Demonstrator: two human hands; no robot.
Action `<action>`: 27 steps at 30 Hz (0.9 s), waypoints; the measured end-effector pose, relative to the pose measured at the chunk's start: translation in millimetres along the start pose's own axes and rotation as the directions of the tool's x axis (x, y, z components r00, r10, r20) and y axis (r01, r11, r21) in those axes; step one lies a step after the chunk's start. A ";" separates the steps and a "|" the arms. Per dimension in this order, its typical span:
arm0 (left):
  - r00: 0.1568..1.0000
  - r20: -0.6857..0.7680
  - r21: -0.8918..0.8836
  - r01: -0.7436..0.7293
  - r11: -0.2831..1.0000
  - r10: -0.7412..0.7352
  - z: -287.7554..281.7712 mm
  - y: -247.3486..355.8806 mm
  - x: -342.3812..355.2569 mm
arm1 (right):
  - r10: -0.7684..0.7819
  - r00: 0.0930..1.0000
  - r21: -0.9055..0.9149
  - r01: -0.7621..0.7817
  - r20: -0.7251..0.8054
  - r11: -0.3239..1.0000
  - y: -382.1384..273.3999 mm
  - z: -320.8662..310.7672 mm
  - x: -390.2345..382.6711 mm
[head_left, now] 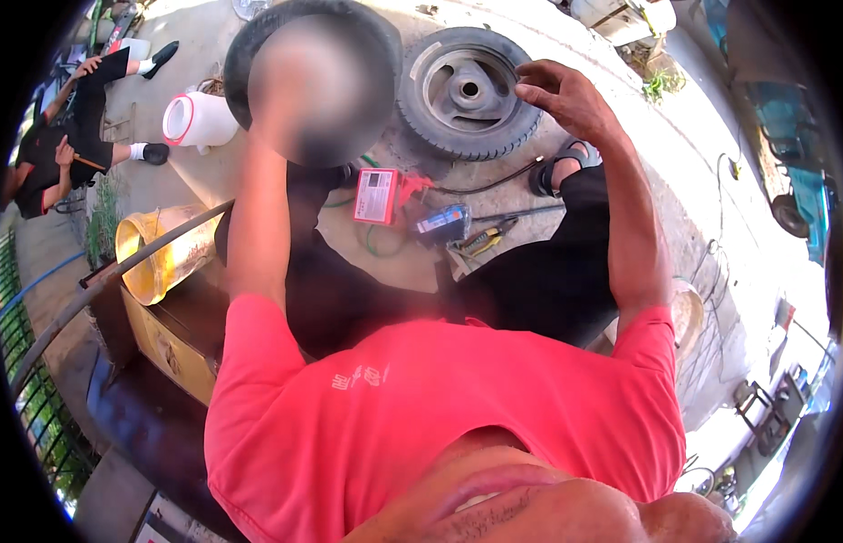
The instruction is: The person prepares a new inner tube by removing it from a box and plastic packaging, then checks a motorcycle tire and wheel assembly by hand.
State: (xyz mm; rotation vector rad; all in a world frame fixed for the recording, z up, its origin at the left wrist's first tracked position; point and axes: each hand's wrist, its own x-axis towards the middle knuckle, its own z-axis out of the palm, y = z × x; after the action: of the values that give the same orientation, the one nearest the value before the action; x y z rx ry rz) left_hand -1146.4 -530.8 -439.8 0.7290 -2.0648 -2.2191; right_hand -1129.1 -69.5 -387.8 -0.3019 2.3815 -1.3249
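The bare right hand point(571, 100) hangs at the three o'clock edge of a grey metal spoked wheel with a black rubber tyre point(469, 90), thumb and fingers loosely parted, apparently holding nothing; contact with the rubber cannot be confirmed; the wheel lies flat near twelve o'clock in the view; it is probably heavy, rigid at the metal, slightly yielding at the tread; opposite sides of the tread appear the soundest hold; the bare left hand point(281, 86) is over a separate plain black tyre point(385, 63) at eleven o'clock; a round blur masks its fingers and the tyre's centre, so its grip cannot be told; the wheel's underside is hidden.
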 end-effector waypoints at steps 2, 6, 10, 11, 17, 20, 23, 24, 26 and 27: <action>0.967 0.226 0.305 -0.187 0.934 0.120 14.9 -19.0 -19.1 | 0.018 1.000 0.009 -0.018 -0.007 1.000 4.1 -0.9 -8.0; 0.976 0.186 0.345 0.044 0.938 -0.114 30.5 -32.9 -37.2 | -0.008 0.999 -0.112 0.003 -0.042 0.994 -6.7 0.5 -13.8; 0.928 0.366 0.639 -0.201 0.742 -0.064 13.9 -89.4 -23.7 | -0.033 0.999 -0.101 0.033 0.001 0.994 -0.9 4.7 -14.2; 0.939 0.280 0.669 -0.043 0.742 -0.198 13.2 -101.6 -30.5 | -0.050 0.999 -0.129 0.051 0.010 0.990 -2.7 4.6 -16.3; 0.858 0.254 0.894 -0.031 0.448 -0.447 -18.2 -203.2 -64.4 | -0.024 0.993 -0.132 0.039 0.116 0.990 -9.1 1.7 -26.4; 0.852 0.140 0.967 -0.007 0.256 -0.505 -33.5 -256.1 -88.0 | -0.030 0.990 -0.213 0.059 0.136 0.975 -22.3 8.8 -27.4; 0.838 -0.044 0.986 0.123 0.110 -0.544 -15.2 -288.6 -105.8 | -0.026 0.993 -0.281 0.058 0.116 0.958 -26.4 13.4 -27.8; 0.846 -0.062 0.967 0.182 0.177 -0.530 -11.9 -290.0 -110.7 | -0.036 0.993 -0.295 0.067 0.109 0.953 -27.9 14.0 -28.4; 0.875 -0.086 0.934 0.237 0.267 -0.476 -2.2 -296.6 -116.0 | -0.038 0.994 -0.314 0.067 0.100 0.947 -27.0 9.3 -30.2; 0.895 -0.092 0.939 0.224 0.262 -0.437 5.9 -306.2 -110.4 | -0.042 0.997 -0.347 0.061 0.062 0.936 -14.7 5.2 -34.6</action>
State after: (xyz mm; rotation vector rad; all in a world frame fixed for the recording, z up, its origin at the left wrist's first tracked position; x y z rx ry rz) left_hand -960.5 -451.7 -695.1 1.0700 -3.5736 -0.8444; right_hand -1095.8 -68.3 -369.7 -0.4962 2.5709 -0.8936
